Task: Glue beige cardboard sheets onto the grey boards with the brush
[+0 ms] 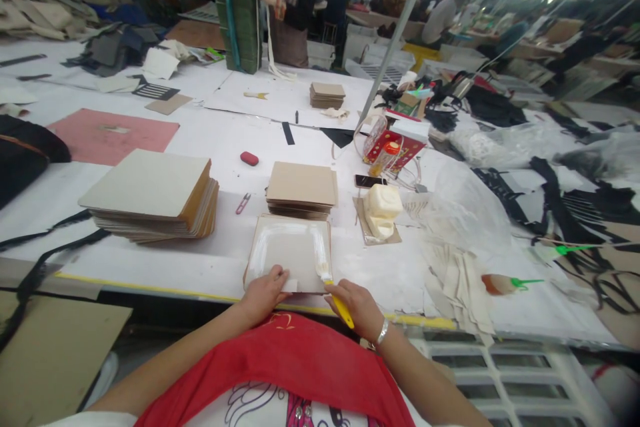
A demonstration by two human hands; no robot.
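Observation:
A brush (342, 303) with a yellow handle is in my right hand (359, 307), fingers closed around it. Its pale bristles touch the right side of a grey-beige cardboard sheet (285, 253). White, wet-looking glue streaks run along that sheet's left, top and right margins. At the sheet's near edge, my left hand (265, 292) is closed, and a small white piece (290, 285) sticks out between thumb and fingers. Just behind lies a stack of cardboard sheets (301, 185). A cream plastic container (384, 203) stands on a cardboard scrap to the right.
A larger cardboard stack (150, 190) sits left. Pink-handled thread snips (243, 203), a red case (249, 158) and a phone (370, 181) lie around the middle. Fabric strips (457, 287) and a glue bottle (505, 283) are right. Across the table a person handles a green block (240, 27).

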